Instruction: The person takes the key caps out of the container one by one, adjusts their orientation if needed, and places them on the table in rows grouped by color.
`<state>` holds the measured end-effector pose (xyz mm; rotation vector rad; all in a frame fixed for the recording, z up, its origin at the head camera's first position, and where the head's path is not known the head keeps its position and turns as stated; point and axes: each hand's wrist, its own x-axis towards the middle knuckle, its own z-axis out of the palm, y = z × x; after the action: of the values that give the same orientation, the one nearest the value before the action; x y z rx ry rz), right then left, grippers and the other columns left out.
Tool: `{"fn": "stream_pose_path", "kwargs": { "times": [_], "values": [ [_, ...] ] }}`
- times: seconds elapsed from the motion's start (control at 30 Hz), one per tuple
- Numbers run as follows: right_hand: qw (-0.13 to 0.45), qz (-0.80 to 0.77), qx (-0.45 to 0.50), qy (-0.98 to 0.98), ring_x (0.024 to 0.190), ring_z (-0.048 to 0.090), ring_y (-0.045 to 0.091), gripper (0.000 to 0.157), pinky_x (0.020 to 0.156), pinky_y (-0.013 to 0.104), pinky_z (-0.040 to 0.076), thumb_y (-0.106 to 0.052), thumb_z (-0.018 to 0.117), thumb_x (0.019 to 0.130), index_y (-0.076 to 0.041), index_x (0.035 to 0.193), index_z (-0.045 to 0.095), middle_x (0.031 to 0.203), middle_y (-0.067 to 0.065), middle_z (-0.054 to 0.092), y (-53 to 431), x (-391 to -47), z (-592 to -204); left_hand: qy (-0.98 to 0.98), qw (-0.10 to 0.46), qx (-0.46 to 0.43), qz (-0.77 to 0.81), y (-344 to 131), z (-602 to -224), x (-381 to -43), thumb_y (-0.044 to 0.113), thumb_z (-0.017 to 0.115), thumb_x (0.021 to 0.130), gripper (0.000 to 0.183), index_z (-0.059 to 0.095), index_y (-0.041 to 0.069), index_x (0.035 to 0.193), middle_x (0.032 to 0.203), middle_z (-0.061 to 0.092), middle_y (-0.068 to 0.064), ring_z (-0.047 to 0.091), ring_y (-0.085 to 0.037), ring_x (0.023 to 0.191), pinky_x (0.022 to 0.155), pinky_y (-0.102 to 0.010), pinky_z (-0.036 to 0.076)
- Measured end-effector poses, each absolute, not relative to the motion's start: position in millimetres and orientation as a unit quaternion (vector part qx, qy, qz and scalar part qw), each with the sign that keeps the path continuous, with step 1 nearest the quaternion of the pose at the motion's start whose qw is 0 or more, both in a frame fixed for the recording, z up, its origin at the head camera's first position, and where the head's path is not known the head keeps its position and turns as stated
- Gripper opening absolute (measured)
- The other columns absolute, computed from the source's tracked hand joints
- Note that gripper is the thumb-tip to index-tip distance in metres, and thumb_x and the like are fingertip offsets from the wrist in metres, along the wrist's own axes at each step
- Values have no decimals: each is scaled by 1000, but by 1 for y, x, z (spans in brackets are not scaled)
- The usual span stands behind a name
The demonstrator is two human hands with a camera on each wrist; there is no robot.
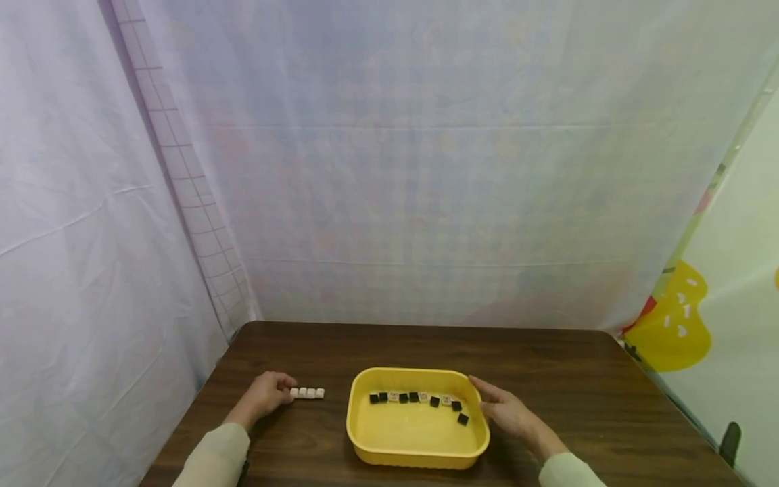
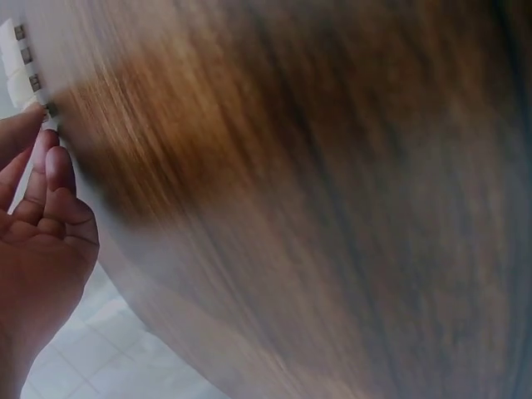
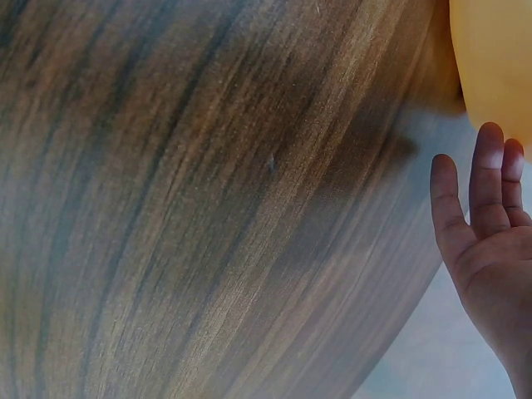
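Our pale sleeves [image 1: 214,456] | right hand [image 1: 505,410], straight-fingered, touches yellow tray [image 1: 414,438] | left of it, left hand [image 1: 268,393] pinches white tile [image 1: 295,392]

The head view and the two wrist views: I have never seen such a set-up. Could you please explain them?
There is no machine, only a person's left hand and right hand. One camera, worn on the head, looks forward and down; one on each wrist looks at that hand's work. On the brown table stands a yellow tray holding black tiles and a few pale tiles. To its left is a short row of white tiles. The left hand is at the row's left end; whether it pinches a tile is unclear. The right hand's fingers are at the tray's right side.
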<state>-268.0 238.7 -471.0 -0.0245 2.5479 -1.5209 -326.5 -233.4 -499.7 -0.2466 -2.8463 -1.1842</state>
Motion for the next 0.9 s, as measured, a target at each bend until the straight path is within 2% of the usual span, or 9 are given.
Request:
{"fn": "stream_pose_path", "kwargs": {
  "times": [0.37,0.6,0.9],
  "values": [
    [94,-512,-3,854,136,37,47,57,104,60,37,-6,56,95,-5,150,43,150,29,38,239,-269,-473,-914,20,-67,-400,-231,-498,-325,-7,73,71,30,70,-6,102,75,57,-2,52,-16,70,64,-31,44],
    [94,-519,-5,850,134,40,47,57,102,58,40,-5,55,94,-5,150,43,149,29,38,239,-268,-473,-921,2,-53,-387,-235,-495,-322,2,72,75,35,68,-4,110,80,61,-3,54,-18,72,65,-33,46],
    [95,-521,-1,848,133,42,46,56,101,57,42,-5,55,95,-5,150,43,149,30,38,238,-268,-472,-926,35,-65,-371,-238,-488,-325,7,67,83,33,67,-5,114,91,67,-7,62,-24,85,78,-43,50]
  ]
}}
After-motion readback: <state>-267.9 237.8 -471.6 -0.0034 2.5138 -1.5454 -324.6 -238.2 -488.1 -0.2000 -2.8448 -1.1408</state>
